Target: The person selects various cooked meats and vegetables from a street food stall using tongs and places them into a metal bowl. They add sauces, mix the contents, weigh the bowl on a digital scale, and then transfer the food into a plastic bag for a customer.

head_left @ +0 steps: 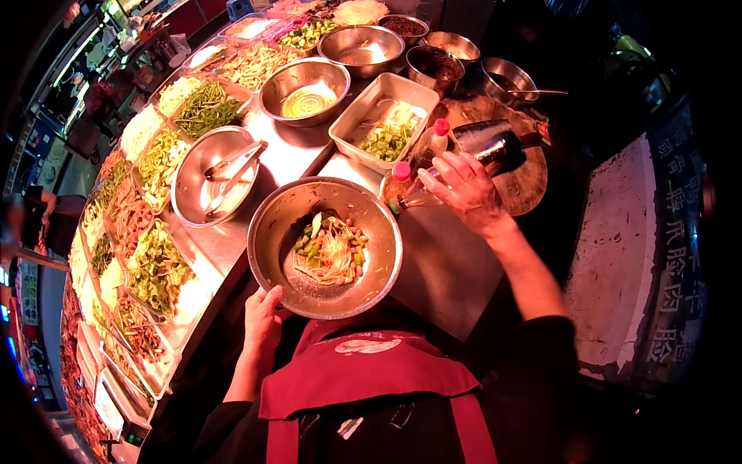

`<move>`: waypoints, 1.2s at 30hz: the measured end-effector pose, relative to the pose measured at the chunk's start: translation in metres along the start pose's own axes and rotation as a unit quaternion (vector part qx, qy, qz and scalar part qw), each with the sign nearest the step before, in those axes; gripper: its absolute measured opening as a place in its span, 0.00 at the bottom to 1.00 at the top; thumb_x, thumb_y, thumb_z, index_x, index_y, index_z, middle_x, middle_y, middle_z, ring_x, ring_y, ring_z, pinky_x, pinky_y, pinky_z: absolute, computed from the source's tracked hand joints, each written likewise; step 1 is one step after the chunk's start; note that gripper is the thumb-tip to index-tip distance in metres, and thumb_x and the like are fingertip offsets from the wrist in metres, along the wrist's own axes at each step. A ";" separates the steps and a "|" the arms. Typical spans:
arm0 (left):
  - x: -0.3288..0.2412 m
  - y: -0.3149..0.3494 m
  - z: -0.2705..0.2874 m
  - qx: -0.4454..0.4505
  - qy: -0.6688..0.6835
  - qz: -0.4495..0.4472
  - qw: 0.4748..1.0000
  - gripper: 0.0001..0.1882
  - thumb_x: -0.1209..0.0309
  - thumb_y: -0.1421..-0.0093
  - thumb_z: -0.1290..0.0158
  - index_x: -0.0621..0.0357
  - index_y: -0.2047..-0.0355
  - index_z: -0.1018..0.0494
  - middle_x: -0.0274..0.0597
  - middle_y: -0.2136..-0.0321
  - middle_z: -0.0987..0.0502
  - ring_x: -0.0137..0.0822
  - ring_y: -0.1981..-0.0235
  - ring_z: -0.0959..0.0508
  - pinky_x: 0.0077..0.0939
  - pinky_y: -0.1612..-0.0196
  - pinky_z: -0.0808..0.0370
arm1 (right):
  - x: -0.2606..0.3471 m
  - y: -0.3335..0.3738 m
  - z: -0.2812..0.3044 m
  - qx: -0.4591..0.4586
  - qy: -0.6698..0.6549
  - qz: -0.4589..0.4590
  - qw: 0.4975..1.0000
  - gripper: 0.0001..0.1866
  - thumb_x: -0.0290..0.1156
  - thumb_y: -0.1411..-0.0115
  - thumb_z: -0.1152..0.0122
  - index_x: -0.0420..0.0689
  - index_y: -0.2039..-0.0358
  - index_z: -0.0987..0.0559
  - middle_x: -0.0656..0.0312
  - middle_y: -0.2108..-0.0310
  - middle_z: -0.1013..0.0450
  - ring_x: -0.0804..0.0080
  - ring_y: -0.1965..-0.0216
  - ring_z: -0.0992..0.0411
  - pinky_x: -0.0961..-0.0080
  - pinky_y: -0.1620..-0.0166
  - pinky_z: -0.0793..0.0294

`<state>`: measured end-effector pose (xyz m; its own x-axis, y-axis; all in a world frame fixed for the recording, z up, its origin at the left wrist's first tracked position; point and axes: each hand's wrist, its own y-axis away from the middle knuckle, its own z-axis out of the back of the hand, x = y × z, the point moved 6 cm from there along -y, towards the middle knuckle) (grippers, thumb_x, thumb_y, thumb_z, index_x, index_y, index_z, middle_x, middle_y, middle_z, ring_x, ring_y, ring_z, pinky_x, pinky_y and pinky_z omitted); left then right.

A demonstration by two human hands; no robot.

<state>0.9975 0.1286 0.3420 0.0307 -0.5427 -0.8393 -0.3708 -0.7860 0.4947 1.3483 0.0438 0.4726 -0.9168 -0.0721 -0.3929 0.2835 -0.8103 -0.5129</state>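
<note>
My left hand (265,321) grips the near left rim of a large steel mixing bowl (263,247), thumb over the edge. Noodles (328,259) lie in it with green vegetable pieces and what look like peanuts. To the right of the bowl, the fingers of my right hand (468,192) are curled around a clear bottle (417,198), which is partly hidden by the hand. Two red-capped bottles stand close by: one cap (402,172) is beside my thumb, the other cap (440,127) is farther back. A dark bottle (502,151) lies tilted beyond my fingers.
A steel bowl with tongs (224,182) is at the left. Behind are another steel bowl (305,89), a white tub of chopped greens (344,127) and several sauce bowls. A round wooden board (529,174) is at right. Trays of shredded vegetables (158,267) line the left side.
</note>
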 end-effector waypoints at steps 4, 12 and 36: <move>0.009 -0.002 0.000 0.011 0.035 0.007 0.999 0.08 0.72 0.42 0.52 0.63 0.64 0.29 0.40 0.68 0.24 0.32 0.68 0.23 0.34 0.62 0.23 | 0.019 -0.013 0.003 0.009 -0.009 0.079 0.997 0.19 0.31 0.52 0.49 0.50 0.57 0.28 0.61 0.61 0.32 0.67 0.55 0.34 0.68 0.48 0.37; 0.010 0.006 0.001 -0.008 0.044 0.002 0.999 0.08 0.72 0.42 0.52 0.62 0.64 0.29 0.40 0.68 0.24 0.32 0.68 0.23 0.34 0.62 0.23 | -0.017 -0.011 0.023 -0.001 0.043 -0.008 0.999 0.17 0.28 0.52 0.50 0.50 0.59 0.27 0.61 0.64 0.31 0.68 0.58 0.32 0.69 0.51 0.35; 0.016 0.013 0.008 -0.050 0.033 -0.026 0.998 0.11 0.71 0.41 0.52 0.64 0.61 0.29 0.40 0.67 0.23 0.31 0.70 0.23 0.31 0.64 0.23 | 0.022 0.115 -0.150 -0.209 -0.641 -0.405 0.618 0.43 0.19 0.57 0.34 0.47 0.42 0.47 0.60 0.49 0.38 0.70 0.48 0.39 0.72 0.46 0.38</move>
<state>0.9861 0.1120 0.3337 0.1104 -0.5165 -0.8491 -0.2727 -0.8373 0.4738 1.4031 0.0360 0.2905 -0.2004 -0.3597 0.9113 -0.6119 -0.6805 -0.4032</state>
